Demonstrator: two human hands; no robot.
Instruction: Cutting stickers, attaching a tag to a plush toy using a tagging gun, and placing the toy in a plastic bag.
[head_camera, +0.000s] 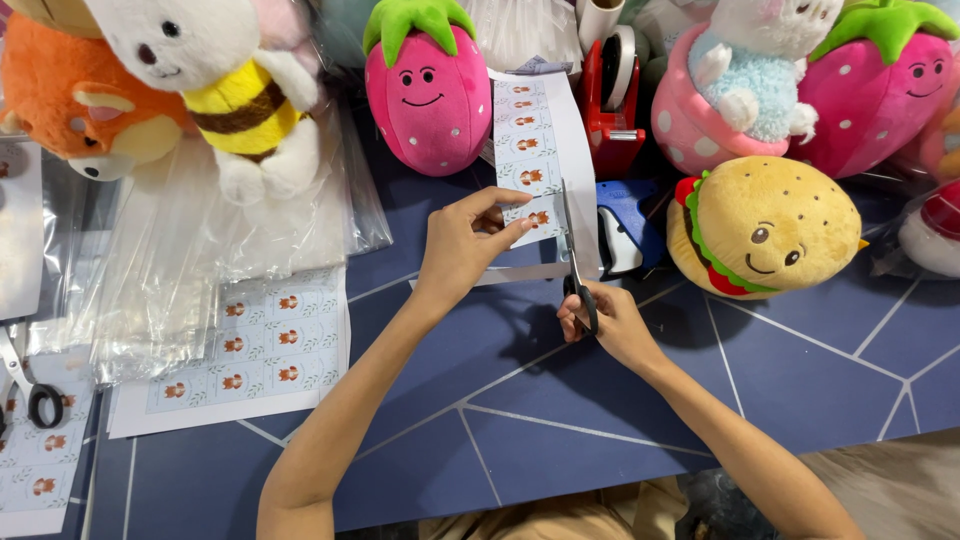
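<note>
My left hand pinches the lower end of a long white strip of printed labels, each label showing a small orange picture. My right hand grips black-handled scissors, whose blades point away from me and run up along the strip's right side, beside the lowest labels. Both hands are held over a blue mat with white lines.
Plush toys line the back: a pink strawberry, a burger, a bee-striped white animal and an orange animal. A red tape dispenser, clear bags, label sheets and a second pair of scissors lie around.
</note>
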